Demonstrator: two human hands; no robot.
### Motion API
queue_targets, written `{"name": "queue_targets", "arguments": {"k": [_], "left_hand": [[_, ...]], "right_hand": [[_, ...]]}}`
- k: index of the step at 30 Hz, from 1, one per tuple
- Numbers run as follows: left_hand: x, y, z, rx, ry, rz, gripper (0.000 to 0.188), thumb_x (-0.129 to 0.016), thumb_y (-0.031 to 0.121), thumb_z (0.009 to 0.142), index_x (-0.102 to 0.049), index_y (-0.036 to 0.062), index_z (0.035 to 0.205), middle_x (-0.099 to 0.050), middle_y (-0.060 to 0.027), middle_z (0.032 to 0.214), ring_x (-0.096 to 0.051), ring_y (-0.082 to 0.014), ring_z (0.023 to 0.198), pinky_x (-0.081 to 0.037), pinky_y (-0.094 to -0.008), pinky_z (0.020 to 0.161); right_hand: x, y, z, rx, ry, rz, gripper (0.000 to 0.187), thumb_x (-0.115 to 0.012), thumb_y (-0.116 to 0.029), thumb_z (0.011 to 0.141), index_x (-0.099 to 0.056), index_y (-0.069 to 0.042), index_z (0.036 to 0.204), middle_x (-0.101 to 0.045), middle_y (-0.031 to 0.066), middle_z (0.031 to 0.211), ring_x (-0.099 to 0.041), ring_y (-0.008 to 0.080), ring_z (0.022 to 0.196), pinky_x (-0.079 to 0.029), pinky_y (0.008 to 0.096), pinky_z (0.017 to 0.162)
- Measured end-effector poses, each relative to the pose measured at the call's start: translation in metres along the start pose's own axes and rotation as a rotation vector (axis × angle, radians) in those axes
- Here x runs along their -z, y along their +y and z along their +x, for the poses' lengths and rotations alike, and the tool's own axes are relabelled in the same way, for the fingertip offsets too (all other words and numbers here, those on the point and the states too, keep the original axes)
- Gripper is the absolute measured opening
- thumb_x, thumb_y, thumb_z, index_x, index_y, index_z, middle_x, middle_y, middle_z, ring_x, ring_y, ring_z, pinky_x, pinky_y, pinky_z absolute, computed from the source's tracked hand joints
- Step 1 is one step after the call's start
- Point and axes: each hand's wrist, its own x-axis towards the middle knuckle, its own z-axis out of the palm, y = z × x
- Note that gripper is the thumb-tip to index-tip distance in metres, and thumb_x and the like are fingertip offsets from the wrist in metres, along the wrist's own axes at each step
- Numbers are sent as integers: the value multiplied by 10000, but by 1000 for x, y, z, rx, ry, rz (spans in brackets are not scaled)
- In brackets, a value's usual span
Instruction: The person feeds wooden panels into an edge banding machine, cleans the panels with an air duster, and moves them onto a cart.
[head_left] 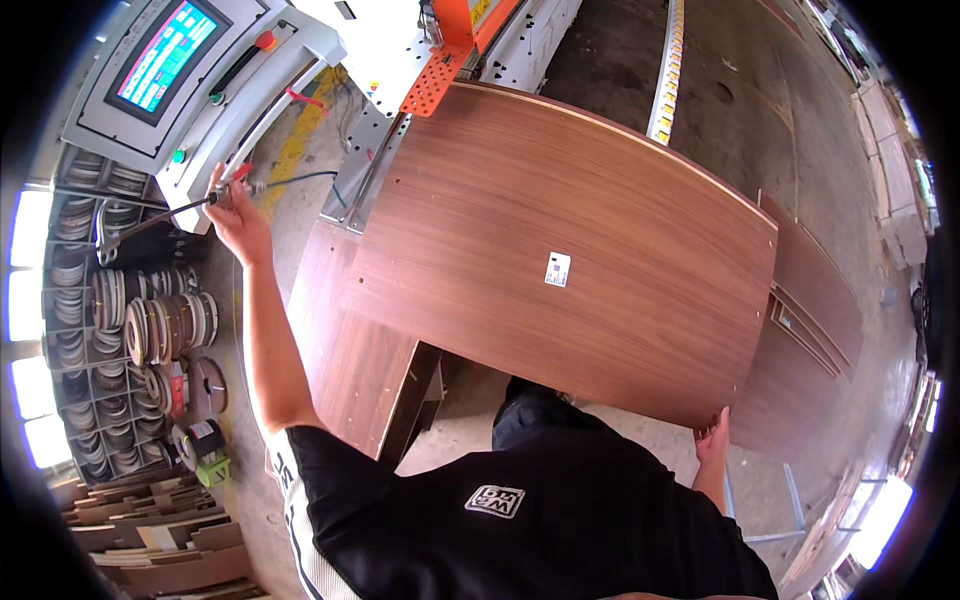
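Observation:
A large brown wood-grain panel [600, 200] with a white label [558, 269] spans the middle of the view, its far left end beside the machine. At its near right corner, my right hand [712, 437] grips the edge, with part of the fingers hidden behind the board. Out to the left, my left hand [240, 220] is closed around an air blow gun [222, 197]. The gun's long dark nozzle points left, and a thin dark hose runs off to its right.
A control console [190, 80] with a lit screen stands at the upper left, next to the orange-and-white machine [440, 70]. More brown boards [800, 320] lie at the right. A rack [100, 300] of edge-banding rolls fills the left, with stacked board strips [170, 540] below.

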Motion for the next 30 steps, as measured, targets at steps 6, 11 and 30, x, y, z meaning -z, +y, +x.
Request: {"name": "queue_targets", "arguments": {"k": [6, 11, 30], "left_hand": [[57, 24, -60, -115, -499, 661, 266, -607, 209, 976, -564, 121, 1224, -701, -181, 1014, -687, -383, 911, -541, -472, 783], [47, 53, -128, -200, -1102, 1148, 311, -527, 390, 1012, -500, 120, 1162, -719, -178, 814, -708, -394, 801, -533, -521, 738], [-73, 359, -450, 277, -1722, -74, 476, -657, 376, 921, -560, 43, 1247, -702, -248, 995, -671, -451, 937, -535, -488, 820]], "right_hand": [[7, -5, 27, -7, -81, 61, 731, -619, -702, 870, -545, -165, 1361, -540, 17, 1291, -522, 200, 1099, -420, 356, 919], [0, -8, 19, 36, -88, 122, 653, -633, -664, 886, -600, -159, 1299, -580, 13, 1188, -530, 180, 1046, -430, 338, 877], [26, -13, 32, 210, -300, 51, 477, -604, -509, 985, -595, -120, 1260, -678, 55, 1079, -653, 178, 887, -520, 317, 701]]}}
